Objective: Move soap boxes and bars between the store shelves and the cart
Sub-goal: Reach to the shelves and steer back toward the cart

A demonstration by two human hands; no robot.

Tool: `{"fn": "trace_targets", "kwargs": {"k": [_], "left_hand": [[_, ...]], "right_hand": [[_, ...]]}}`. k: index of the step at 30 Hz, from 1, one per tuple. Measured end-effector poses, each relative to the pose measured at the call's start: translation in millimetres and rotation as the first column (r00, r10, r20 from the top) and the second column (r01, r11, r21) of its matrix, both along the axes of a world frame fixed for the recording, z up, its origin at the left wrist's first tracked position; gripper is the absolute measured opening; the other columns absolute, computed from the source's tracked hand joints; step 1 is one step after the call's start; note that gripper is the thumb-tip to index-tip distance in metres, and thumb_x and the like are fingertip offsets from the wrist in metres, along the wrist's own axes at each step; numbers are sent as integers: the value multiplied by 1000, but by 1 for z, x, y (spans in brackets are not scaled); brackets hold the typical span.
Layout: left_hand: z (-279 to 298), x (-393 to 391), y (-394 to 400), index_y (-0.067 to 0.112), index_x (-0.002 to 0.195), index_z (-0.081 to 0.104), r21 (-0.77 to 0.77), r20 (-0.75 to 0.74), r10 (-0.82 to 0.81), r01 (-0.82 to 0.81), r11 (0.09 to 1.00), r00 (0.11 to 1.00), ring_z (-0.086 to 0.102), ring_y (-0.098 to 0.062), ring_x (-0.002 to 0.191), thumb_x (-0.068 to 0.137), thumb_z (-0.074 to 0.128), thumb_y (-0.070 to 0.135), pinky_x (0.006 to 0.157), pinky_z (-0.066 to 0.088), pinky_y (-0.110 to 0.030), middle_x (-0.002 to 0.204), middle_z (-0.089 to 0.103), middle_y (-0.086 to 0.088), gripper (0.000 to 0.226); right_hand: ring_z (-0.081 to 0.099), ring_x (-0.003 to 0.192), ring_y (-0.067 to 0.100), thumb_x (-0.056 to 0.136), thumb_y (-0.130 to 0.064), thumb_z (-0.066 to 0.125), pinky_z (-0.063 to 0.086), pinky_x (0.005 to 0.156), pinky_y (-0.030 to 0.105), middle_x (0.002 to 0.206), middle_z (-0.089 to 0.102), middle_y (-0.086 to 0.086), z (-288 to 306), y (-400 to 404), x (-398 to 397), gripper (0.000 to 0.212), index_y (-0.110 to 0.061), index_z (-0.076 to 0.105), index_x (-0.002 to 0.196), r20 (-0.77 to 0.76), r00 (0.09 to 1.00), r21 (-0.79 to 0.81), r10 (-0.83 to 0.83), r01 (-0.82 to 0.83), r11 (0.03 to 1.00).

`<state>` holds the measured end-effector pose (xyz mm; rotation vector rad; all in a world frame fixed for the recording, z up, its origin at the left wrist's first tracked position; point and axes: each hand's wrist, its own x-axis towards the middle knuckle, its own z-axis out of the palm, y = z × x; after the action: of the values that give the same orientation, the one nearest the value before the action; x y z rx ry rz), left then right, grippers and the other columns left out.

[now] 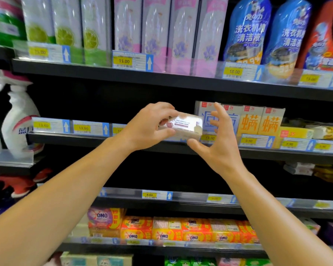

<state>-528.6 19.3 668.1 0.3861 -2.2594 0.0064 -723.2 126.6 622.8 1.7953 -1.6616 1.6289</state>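
1. Plainly, one soap box was in hand at the middle shelf, held in front of the shelf's lip just left of the standing blue-and-white boxes and above the price tag marked 13.90.
2. The left hand gripped that soap box, fingers curled over its top edge and thumb pressed under its near lower side.
3. The right hand held nothing; its fingers were spread and lightly bent, the thumb reaching toward the box's lower right corner without clearly touching it.
4. Whether the box was going onto the shelf or coming off it could not be told from this view, and no cart was in sight.
5. As a judgement, the task looked to be in mid-course: a wide stretch of the middle shelf to the left of the box lay dark and unfilled, while orange boxes stood to the right.
6. Packs of bar soap were stacked on the lower shelf, untouched by either hand, so much seemed left to handle.
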Motion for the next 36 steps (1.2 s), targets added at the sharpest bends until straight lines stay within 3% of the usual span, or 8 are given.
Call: {"fn": "trace_targets", "kwargs": {"k": [4, 8, 14, 17, 20, 25, 32, 36], "left_hand": [[5, -6, -18, 15, 132, 60, 89, 50, 142, -146, 985, 989, 56, -15, 114, 94, 62, 28, 95, 43, -24, 126, 61, 1, 40], [1, -15, -27, 26, 132, 60, 182, 107, 257, -273, 945, 960, 57, -17, 116, 99, 47, 39, 99, 47, -33, 126, 65, 3, 38], [5, -15, -30, 30, 130, 62, 162, 114, 233, -250, 955, 966, 57, -15, 114, 100, 48, 39, 97, 47, -33, 125, 65, 7, 35], [6, -18, -30, 26, 131, 62, 186, 113, 199, -217, 958, 974, 58, -11, 113, 100, 50, 33, 94, 45, -25, 124, 66, 7, 34], [6, -22, -30, 25, 130, 63, 158, 108, 205, -220, 963, 973, 59, -13, 111, 100, 50, 33, 95, 47, -30, 122, 67, 5, 33], [2, -28, -32, 26, 128, 64, 141, 118, 231, -246, 959, 966, 62, -15, 103, 101, 48, 34, 91, 51, -36, 116, 70, 3, 32], [4, -32, -34, 24, 129, 63, 176, 114, 262, -279, 944, 958, 61, -12, 105, 98, 55, 37, 85, 50, -26, 120, 68, 3, 35], [2, -33, -32, 23, 130, 63, 167, 96, 275, -288, 943, 957, 60, -13, 107, 98, 55, 36, 88, 50, -28, 122, 67, 3, 35]], "right_hand": [[27, 142, 14, 80, -40, 77, 28, 115, 32, 152, 33, -4, -25, -4, -10, 86, -24, 30, 150, -261, 942, 78, -212, 240, 968], [28, 144, 29, 80, -42, 75, 28, 117, 46, 150, 41, 6, -49, -13, -15, 75, -17, 46, 144, -485, 795, -19, -365, 408, 913], [25, 147, 30, 79, -42, 75, 29, 117, 50, 155, 37, 8, -57, -20, -18, 84, -18, 38, 150, -493, 756, -57, -429, 465, 884], [25, 147, 30, 82, -44, 68, 31, 116, 52, 155, 37, 8, -59, -24, -16, 78, -18, 40, 149, -458, 778, -70, -429, 450, 890], [26, 146, 28, 84, -46, 60, 31, 114, 51, 153, 39, 6, -59, -24, -16, 72, -19, 42, 148, -435, 790, -84, -431, 441, 893], [27, 145, 27, 85, -44, 58, 29, 115, 49, 153, 40, 6, -60, -24, -15, 68, -19, 43, 147, -419, 797, -102, -435, 434, 895], [23, 146, 25, 86, -43, 57, 25, 116, 47, 154, 37, 5, -61, -24, -13, 68, -20, 43, 148, -400, 807, -88, -435, 439, 894], [20, 148, 25, 87, -42, 55, 22, 117, 44, 156, 35, 6, -61, -25, -11, 69, -18, 40, 150, -409, 800, -80, -439, 448, 891]]}}
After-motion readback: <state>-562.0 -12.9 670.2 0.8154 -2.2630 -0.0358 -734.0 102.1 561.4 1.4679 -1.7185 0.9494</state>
